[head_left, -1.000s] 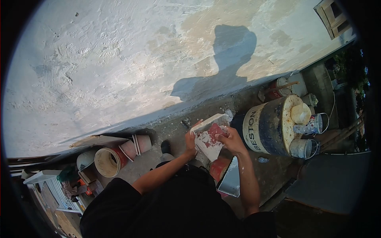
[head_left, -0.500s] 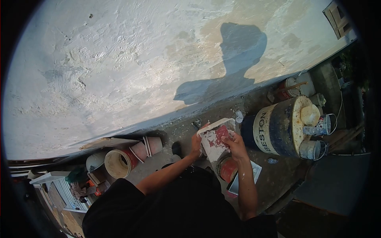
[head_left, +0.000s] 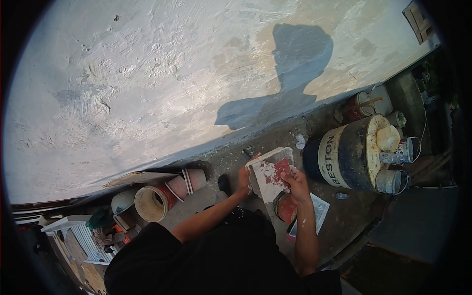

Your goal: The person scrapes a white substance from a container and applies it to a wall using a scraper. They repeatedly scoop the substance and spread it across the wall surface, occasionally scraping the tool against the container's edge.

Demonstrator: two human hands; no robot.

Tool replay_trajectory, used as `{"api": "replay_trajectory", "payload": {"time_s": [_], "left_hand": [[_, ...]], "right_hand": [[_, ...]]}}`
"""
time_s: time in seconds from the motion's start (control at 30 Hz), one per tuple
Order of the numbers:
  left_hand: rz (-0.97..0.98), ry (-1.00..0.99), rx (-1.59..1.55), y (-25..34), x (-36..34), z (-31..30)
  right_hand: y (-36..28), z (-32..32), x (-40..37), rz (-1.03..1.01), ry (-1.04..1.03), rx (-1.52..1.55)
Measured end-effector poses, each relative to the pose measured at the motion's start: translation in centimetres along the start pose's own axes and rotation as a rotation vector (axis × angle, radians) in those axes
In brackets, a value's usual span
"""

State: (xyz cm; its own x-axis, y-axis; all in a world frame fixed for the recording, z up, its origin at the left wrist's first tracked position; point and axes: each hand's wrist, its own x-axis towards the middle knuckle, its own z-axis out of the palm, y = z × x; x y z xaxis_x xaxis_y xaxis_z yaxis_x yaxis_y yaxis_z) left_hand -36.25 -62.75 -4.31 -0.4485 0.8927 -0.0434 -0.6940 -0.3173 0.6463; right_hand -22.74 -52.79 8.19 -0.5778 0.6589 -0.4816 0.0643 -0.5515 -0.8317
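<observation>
In front of my body, my left hand (head_left: 244, 180) grips the left edge of a board (head_left: 268, 191) coated with white paste. The board is held tilted above the floor. My right hand (head_left: 297, 186) is closed around a red scraper (head_left: 281, 168) smeared with white. The scraper lies over the board's surface, close to or touching it; the exact contact is hard to see. White specks dot my right forearm. Just below the board stands a red bucket (head_left: 283, 207), partly hidden by the board and my right arm.
A rough plastered wall (head_left: 147, 83) rises ahead, bearing my shadow. On the right lies a blue-and-cream drum (head_left: 344, 157) in view, with metal cans (head_left: 388, 183) on its top. Several buckets (head_left: 147, 204) stand left. A pale rectangular tray (head_left: 320, 214) is beside my right forearm.
My right hand and the red scraper have shifted slightly right across the board, baring a little more white paste at its left. My left hand keeps its hold on the board's edge.
</observation>
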Motion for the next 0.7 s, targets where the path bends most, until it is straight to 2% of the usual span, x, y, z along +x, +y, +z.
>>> {"api": "replay_trajectory", "payload": {"time_s": [0.17, 0.3, 0.47, 0.6, 0.7], "left_hand": [[0.017, 0.055, -0.047, 0.2, -1.5, -0.3], [-0.044, 0.135, -0.134, 0.1, -4.1, -1.5], [-0.126, 0.347, -0.100, 1.5, -9.7, -5.1], [-0.017, 0.412, 0.260, 3.1, -15.7, -8.4], [0.202, 0.354, 0.701, 3.4, -19.3, -10.6]], "right_hand": [[-0.2, -0.4, -0.6, -0.011, -0.035, 0.015], [0.6, -1.8, -0.4, 0.003, -0.087, 0.067], [3.6, -4.3, 2.3, -0.042, -0.121, 0.126], [8.9, -5.5, 7.5, -0.008, -0.089, 0.128], [14.7, -4.5, 13.4, 0.010, 0.008, 0.158]]}}
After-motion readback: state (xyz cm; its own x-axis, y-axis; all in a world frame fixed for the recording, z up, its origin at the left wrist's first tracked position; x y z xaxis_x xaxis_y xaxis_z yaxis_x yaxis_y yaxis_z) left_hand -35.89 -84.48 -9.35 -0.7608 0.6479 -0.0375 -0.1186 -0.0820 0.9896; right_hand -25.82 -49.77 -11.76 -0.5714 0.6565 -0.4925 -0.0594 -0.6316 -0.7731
